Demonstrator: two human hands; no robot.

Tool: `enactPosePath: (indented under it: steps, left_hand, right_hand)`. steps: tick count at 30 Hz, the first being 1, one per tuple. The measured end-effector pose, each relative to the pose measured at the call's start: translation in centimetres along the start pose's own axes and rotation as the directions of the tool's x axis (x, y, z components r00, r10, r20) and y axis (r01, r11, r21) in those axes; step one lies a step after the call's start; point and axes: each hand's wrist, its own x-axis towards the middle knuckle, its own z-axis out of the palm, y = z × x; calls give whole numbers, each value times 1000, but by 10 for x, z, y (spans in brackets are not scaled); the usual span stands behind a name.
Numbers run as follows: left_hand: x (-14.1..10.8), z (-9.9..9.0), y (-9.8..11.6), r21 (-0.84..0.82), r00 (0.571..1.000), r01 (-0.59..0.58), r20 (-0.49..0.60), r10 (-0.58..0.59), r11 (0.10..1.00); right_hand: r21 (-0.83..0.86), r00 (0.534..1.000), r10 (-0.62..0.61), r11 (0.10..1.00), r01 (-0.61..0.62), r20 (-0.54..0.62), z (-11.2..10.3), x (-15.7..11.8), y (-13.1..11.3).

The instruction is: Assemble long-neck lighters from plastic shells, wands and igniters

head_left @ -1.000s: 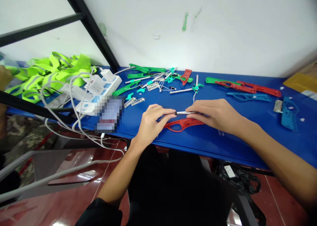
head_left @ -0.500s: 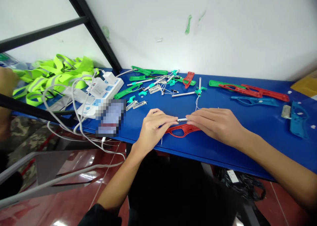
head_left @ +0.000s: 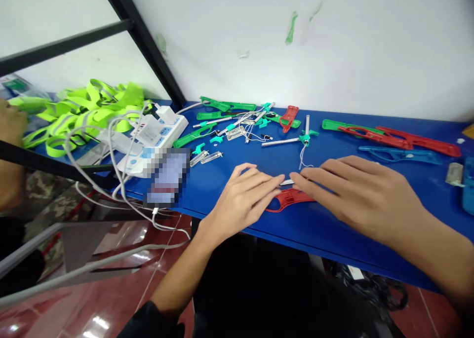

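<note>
A short silvery metal rod [head_left: 286,182] spans the gap between my two hands. My left hand [head_left: 244,197] pinches its left end with thumb and fingertips. At the other end, the fingers of my right hand [head_left: 365,195] are closed over it and hide that part. Just beneath my fingertips, a red plastic handle shell [head_left: 291,199] lies on the blue table [head_left: 237,180], its right part covered by my right hand. Beyond my hands rests a metal rod with a teal clip [head_left: 305,135] and a thin white wire.
Green shells [head_left: 237,106], metal rods and wires lie at the back; red shells [head_left: 422,139] and a blue shell [head_left: 402,155] are to the right. At left are a phone [head_left: 168,177], a power strip [head_left: 148,150], yellow-green straps [head_left: 85,116], a black frame [head_left: 144,37] and another person's arm [head_left: 11,155].
My view has shifted slightly. Both hands have moved a little to the right with the rod, and my right hand sits nearer the camera, its fingers more spread.
</note>
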Motion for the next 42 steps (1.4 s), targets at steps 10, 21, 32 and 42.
enactPosePath:
  steps: [10, 21, 32, 42]
  left_hand:
    - [22, -16, 11, -442, 866, 234, -311, -392, 866]
    - [33, 16, 30, -973, 659, 129, -61, -750, 193]
    - [6, 11, 42, -917, 749, 370, 202, -631, 146]
    - [-12, 19, 42, -906, 800, 320, 102, -591, 277]
  right_hand:
    - [-63, 814, 296, 925, -375, -500, -26, -5, -39]
    - [540, 834, 551, 711, -451, -29, 46, 1, -66]
    - [721, 809, 588, 563, -403, -7, 43, -7, -87]
    - [796, 694, 720, 432, -423, -22, 49, -25, -98]
